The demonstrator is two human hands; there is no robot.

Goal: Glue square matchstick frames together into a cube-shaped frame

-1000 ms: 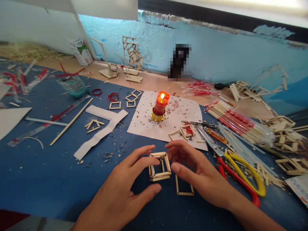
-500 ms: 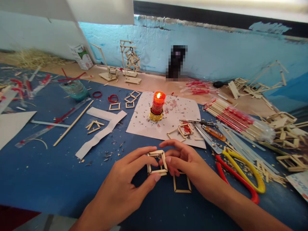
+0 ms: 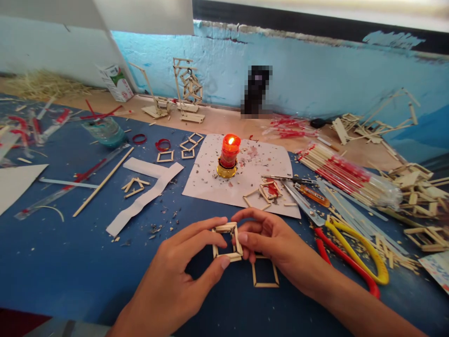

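Both hands are on the little stick cube (image 3: 227, 242), near the middle of the blue surface (image 3: 70, 262). My left hand (image 3: 175, 281) has the index finger lying along the cube's far top edge and the thumb pressed on its near bottom edge, so the fingers (image 3: 196, 232) are clamped on it from the left. My right hand (image 3: 271, 241) comes in from the right, fingertips curled onto the cube's right side, also gripping it. The cube looks lifted slightly or just resting on the surface, can't really tell which.

Just right of the cube, partly under my right hand, a flat stick square (image 3: 265, 273) lies on the surface. Further right are the pliers (image 3: 354, 262) with one yellow and one red handle, sitting among stick offcuts.

Beyond my hands there's a white paper sheet (image 3: 270, 161) speckled with crumbs, and on it a lit red candle (image 3: 228, 155) in a gold holder. Near the sheet's right edge sits an orange utility knife (image 3: 312, 195); there's dark lettering on it but it's too small for me to read. Right of that, a bundle of sticks (image 3: 347, 180) in clear wrap with red print, not legible either.

Far left, a small white carton (image 3: 114, 82) with green graphics leans by the blue wall (image 3: 315, 75); can't make out the text. Beside it stand two stick towers (image 3: 187, 89), and there's a clear ruler (image 3: 70, 180) lying on the left.
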